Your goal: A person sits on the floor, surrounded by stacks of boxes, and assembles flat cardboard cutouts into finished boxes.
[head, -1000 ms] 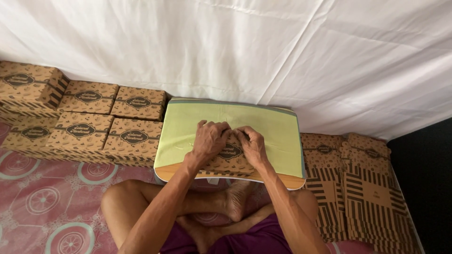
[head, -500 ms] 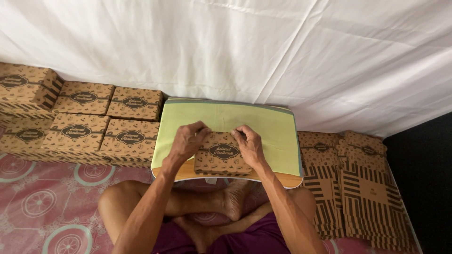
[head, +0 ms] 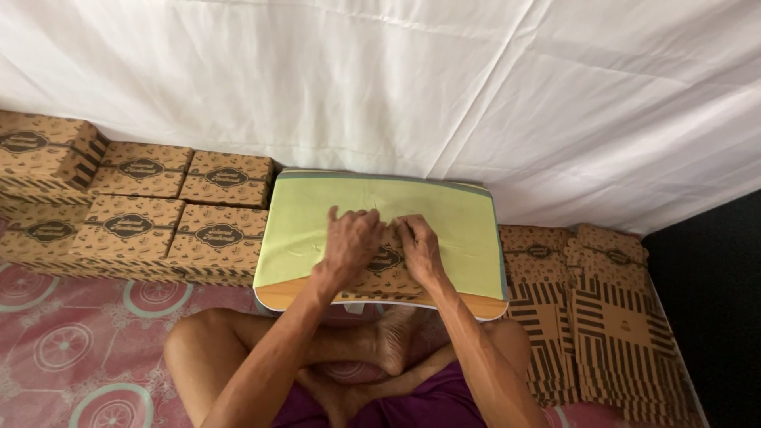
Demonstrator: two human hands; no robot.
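Note:
A brown patterned cardboard box (head: pixel 386 265) lies on a small lap table covered with a light green sheet (head: pixel 301 230). My left hand (head: pixel 350 244) presses on the box's left side, fingers spread over its top. My right hand (head: pixel 418 247) grips its right side, fingers curled on the top edge. Both hands hide most of the box. I sit cross-legged behind the table.
Several assembled brown boxes (head: pixel 151 210) are stacked at the left against a white cloth wall (head: pixel 412 79). Flat unfolded box blanks (head: pixel 602 317) are piled at the right. A pink patterned mat (head: pixel 71 349) covers the floor.
My hands came together over the box a second ago, spread to its sides, and now press closer on its top again. The view has shifted slightly.

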